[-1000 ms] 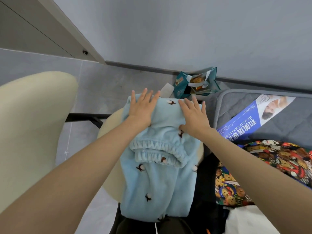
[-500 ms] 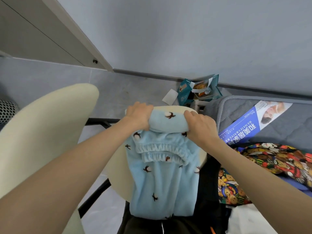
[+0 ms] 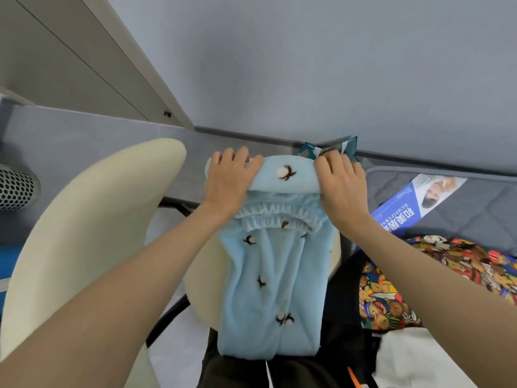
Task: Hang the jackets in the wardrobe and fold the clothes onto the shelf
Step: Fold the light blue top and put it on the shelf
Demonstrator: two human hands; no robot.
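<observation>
Head view: at the far left edge a perforated grey object [image 3: 15, 186] is cut off, too little of it showing to tell what it is. Beside it stands a cream chair back [image 3: 84, 219], its lower part hidden by the left forearm.

The left hand [image 3: 228, 182] sits on the left end of a roll [image 3: 285, 175] formed at the far end of the blue pants [image 3: 268, 289]. Its grip is closed: the fingers curl over the top of the roll and their tips are hidden behind it.

The pants lie lengthwise on a round cream seat [image 3: 201, 281], which shows only at either side of the fabric. The gathered waistband lies just below the roll. The near end of the pants rests on dark cloth [image 3: 251, 373] that the bottom edge cuts off.

The right hand [image 3: 342, 191] holds the right end of the roll the same way. Its grip is closed, with the fingers bent over the top and the thumb side tucked under the fold, so the thumb tip cannot be seen.

Behind the roll and this hand a teal bag [image 3: 348, 145] is almost wholly hidden; only its upper corners show.

Further right is a grey mattress [image 3: 461, 225] carrying a blue leaflet [image 3: 414, 204], whose lower end is covered by the right forearm. A bear-print cloth [image 3: 414, 284] runs off the right edge, and a white cloth [image 3: 414, 359] is cut by the bottom edge.
</observation>
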